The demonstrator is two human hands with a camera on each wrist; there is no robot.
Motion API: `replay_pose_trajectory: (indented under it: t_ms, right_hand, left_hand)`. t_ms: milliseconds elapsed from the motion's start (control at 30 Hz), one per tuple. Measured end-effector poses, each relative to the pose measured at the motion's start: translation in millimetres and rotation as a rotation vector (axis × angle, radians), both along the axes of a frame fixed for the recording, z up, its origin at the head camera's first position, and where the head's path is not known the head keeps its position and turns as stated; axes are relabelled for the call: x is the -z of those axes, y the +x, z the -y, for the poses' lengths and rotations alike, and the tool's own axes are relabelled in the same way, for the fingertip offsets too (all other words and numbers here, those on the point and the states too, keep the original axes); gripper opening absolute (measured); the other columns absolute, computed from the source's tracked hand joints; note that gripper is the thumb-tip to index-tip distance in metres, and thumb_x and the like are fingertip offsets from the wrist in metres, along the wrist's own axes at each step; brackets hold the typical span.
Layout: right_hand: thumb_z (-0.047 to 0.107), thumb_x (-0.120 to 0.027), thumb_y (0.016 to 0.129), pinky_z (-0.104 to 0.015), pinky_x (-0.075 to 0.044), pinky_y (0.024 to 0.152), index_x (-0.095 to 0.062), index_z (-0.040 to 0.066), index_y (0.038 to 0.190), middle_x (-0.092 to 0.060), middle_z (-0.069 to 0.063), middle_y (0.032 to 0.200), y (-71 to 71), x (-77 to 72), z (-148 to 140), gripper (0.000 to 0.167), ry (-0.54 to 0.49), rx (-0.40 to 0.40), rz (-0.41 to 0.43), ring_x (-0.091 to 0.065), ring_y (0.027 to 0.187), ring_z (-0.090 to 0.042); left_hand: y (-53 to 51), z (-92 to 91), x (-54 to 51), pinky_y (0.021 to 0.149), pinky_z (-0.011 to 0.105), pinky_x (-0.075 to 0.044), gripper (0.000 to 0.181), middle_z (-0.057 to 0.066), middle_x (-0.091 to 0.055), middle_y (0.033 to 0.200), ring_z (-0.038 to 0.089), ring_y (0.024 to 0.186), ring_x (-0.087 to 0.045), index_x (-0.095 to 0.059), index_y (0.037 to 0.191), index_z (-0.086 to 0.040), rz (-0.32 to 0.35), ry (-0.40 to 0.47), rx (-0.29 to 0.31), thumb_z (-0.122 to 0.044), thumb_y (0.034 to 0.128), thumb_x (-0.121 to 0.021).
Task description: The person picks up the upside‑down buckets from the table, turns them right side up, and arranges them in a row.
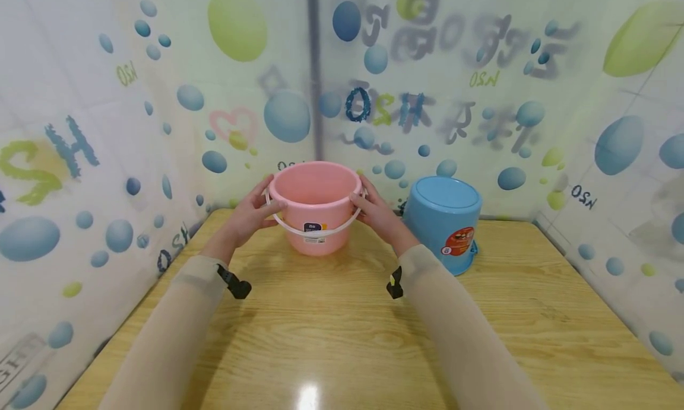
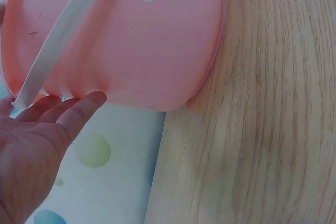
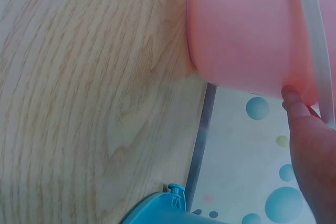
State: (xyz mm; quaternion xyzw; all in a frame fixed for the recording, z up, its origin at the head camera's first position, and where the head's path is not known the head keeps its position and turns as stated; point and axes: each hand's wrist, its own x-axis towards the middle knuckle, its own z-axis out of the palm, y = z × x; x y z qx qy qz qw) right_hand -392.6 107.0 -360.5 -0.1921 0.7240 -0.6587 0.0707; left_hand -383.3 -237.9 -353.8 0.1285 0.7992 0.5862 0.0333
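A pink bucket stands upright near the table's back edge, its mouth up and its white handle hanging across the front below the rim. My left hand grips the bucket's left side under the rim, thumb at the front. On the opposite side my right hand grips it the same way. In the left wrist view, the left hand's fingers lie against the pink wall. The right wrist view has the right hand touching the bucket beside the handle.
An upside-down blue bucket with a red label stands just right of my right hand. The wooden table stretches toward me. A pale curtain with blue and green dots hangs behind the table and along both sides.
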Motion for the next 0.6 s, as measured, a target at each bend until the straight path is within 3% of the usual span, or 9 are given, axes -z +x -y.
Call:
replay_pose_trajectory:
  t_ms: [600]
  right_hand:
    - [0.039,-0.051,0.118,-0.059,-0.039,0.130,-0.003,0.031,0.179,-0.031,-0.017,0.179,-2.9,-2.6,1.8,0.078,0.013,0.011,0.003,-0.048,0.157,-0.041]
  left_hand:
    - [-2.6,-0.4,-0.4,0.117,0.063,-0.052,0.101,0.008,-0.029,0.182,0.039,0.157,-0.048,-0.009,0.177,-0.044,0.014,0.024,-0.010,-0.052,0.1026,-0.076]
